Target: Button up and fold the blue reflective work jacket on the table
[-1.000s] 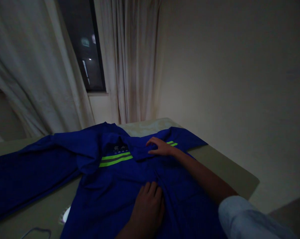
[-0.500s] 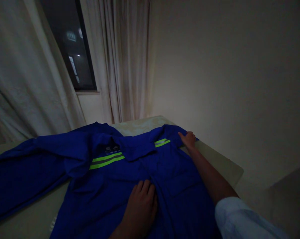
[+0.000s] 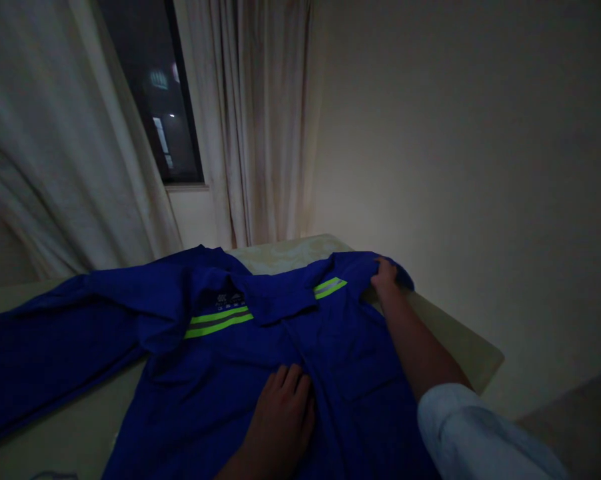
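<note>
A blue work jacket (image 3: 260,350) with yellow-green and grey reflective stripes lies spread front side up, collar away from me. My left hand (image 3: 283,413) rests on its front beside the button placket, fingers bent and close together against the cloth; the fingertips are partly hidden. Out at the far right, my right hand (image 3: 386,272) is closed on the sleeve (image 3: 400,270) near the shoulder. The other sleeve (image 3: 75,327) stretches out to the left. Inside the open neck, some printed marks show below the collar (image 3: 280,300).
Under the jacket is a pale table (image 3: 450,327), its right corner jutting toward the wall (image 3: 430,133). Light curtains (image 3: 265,127) hang behind it on both sides of a dark window (image 3: 155,93). Something small and pale shows at the bottom left edge.
My right hand has drawn the right sleeve slightly, and its end now bulges past the hand. The left hand stays at the same spot on the jacket. The view has shifted a little left.
</note>
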`<state>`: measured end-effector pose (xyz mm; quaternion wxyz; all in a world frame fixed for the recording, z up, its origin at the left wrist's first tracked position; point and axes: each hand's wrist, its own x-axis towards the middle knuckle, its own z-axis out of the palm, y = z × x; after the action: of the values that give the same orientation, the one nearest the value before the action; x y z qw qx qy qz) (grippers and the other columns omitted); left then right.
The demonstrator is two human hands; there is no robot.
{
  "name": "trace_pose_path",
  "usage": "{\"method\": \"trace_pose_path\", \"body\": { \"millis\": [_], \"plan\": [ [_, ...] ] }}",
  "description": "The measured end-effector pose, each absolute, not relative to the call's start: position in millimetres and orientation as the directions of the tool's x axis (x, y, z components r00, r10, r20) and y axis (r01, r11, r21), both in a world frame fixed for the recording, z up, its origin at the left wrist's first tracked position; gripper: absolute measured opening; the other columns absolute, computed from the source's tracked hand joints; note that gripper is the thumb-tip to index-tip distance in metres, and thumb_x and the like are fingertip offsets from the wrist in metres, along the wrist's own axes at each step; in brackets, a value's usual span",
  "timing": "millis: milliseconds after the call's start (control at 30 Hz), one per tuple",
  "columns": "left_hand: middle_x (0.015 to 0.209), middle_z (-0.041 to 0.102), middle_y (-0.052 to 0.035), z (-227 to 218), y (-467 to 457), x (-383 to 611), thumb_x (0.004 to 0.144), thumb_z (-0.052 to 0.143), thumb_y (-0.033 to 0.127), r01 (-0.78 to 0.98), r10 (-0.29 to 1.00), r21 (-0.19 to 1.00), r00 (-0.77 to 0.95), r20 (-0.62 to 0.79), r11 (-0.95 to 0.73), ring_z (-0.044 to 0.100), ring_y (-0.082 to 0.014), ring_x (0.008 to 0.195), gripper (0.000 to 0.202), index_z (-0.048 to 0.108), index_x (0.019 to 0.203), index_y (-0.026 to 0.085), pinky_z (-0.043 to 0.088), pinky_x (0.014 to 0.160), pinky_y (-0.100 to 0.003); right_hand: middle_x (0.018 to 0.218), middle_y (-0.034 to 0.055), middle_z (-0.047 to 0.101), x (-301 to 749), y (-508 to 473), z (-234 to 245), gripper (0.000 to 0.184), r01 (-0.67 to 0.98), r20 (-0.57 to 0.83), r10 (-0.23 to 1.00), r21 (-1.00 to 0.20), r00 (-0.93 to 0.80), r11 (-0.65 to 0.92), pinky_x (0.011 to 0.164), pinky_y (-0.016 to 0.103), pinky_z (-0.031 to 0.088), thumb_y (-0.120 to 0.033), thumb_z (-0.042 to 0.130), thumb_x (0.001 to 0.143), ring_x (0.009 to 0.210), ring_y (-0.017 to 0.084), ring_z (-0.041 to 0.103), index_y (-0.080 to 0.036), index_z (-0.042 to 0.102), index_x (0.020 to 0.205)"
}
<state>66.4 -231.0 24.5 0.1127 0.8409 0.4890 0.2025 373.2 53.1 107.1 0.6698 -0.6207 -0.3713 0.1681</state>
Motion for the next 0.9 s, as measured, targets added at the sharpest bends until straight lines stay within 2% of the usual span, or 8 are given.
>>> {"method": "trace_pose_path", "body": {
  "millis": [133,233,300,500,600,700,800,900],
  "plan": [
    [0.12,0.063,-0.0069,25,-230,65,0.098,0.048,0.014,0.776,0.869,0.391,0.444,0.218,-0.494,0.056,-0.0284,0.109,0.023,0.063,0.112,0.023,0.051,0.098,-0.051,0.131,0.0085,0.07,319,55,96,0.039,0.413,0.434,0.847,-0.863,0.309,0.291,0.111,0.042,0.05,-0.017,0.071,0.089,0.124,0.026,0.063,-0.02,0.07,0.129],
    [0.121,0.064,-0.0081,30,-230,62,0.099,0.047,0.016,0.766,0.877,0.429,0.439,0.196,-0.479,0.058,-0.0284,0.109,0.023,0.064,0.114,0.023,0.051,0.099,-0.05,0.135,0.0111,0.066,288,32,62,0.055,0.631,0.433,0.853,-0.583,-0.291,0.511,0.115,0.039,0.046,-0.012,0.067,0.082,0.126,0.026,0.06,-0.018,0.067,0.137],
    [0.121,0.064,-0.0089,35,-229,61,0.098,0.049,0.018,0.74,0.884,0.488,0.427,0.192,-0.463,0.059,-0.0283,0.11,0.024,0.063,0.117,0.023,0.05,0.1,-0.05,0.136,0.0139,0.061,281,14,42,0.064,0.7,0.339,0.795,-0.379,-0.503,0.605,0.113,0.04,0.046,-0.012,0.061,0.085,0.123,0.025,0.061,-0.016,0.058,0.149],
    [0.119,0.068,-0.0111,46,-217,50,0.102,0.051,0.036,0.54,0.939,0.779,0.297,0.177,-0.317,0.065,-0.0268,0.11,0.03,0.062,0.127,0.023,0.053,0.099,-0.045,0.136,0.0146,0.06,292,-10,37,0.063,0.852,0.305,0.835,-0.117,-0.458,0.51,0.11,0.043,0.044,-0.026,0.065,0.089,0.122,0.03,0.055,-0.018,0.058,0.152],
    [0.118,0.07,-0.0113,54,-194,28,0.099,0.055,0.044,0.415,0.98,0.892,0.151,0.128,-0.18,0.07,-0.0265,0.102,0.035,0.064,0.126,0.022,0.058,0.089,-0.042,0.143,0.0143,0.058,295,-9,45,0.064,0.908,0.266,0.882,-0.05,-0.389,0.416,0.11,0.043,0.041,-0.021,0.062,0.091,0.126,0.03,0.054,-0.021,0.055,0.155],
    [0.126,0.07,-0.0121,66,-153,-7,0.089,0.07,0.036,0.219,0.98,0.973,-0.168,0.109,-0.071,0.07,-0.0277,0.11,0.033,0.067,0.118,0.021,0.058,0.094,-0.042,0.141,0.0127,0.062,294,-9,46,0.065,0.94,0.221,0.92,-0.044,-0.322,0.339,0.108,0.037,0.04,-0.009,0.054,0.09,0.124,0.027,0.055,-0.021,0.056,0.154],
    [0.133,0.066,-0.0111,79,-104,-44,0.086,0.073,0.022,-0.057,0.822,0.998,-0.569,-0.03,-0.004,0.069,-0.0219,0.115,0.032,0.062,0.116,0.021,0.058,0.099,-0.036,0.138,0.0128,0.063,291,-10,44,0.064,0.964,0.225,0.942,-0.04,-0.249,0.264,0.103,0.037,0.041,-0.007,0.051,0.09,0.122,0.028,0.056,-0.021,0.058,0.153],
    [0.116,0.069,-0.0096,88,-65,-70,0.093,0.066,0.025,-0.123,0.741,0.992,-0.662,-0.112,0.039,0.073,-0.018,0.098,0.017,0.057,0.107,0.02,0.062,0.086,-0.032,0.139,0.0136,0.063,288,-11,42,0.064,0.97,0.221,0.948,-0.032,-0.229,0.242,0.101,0.038,0.04,-0.008,0.05,0.091,0.122,0.029,0.055,-0.021,0.057,0.154]
  ]
}}
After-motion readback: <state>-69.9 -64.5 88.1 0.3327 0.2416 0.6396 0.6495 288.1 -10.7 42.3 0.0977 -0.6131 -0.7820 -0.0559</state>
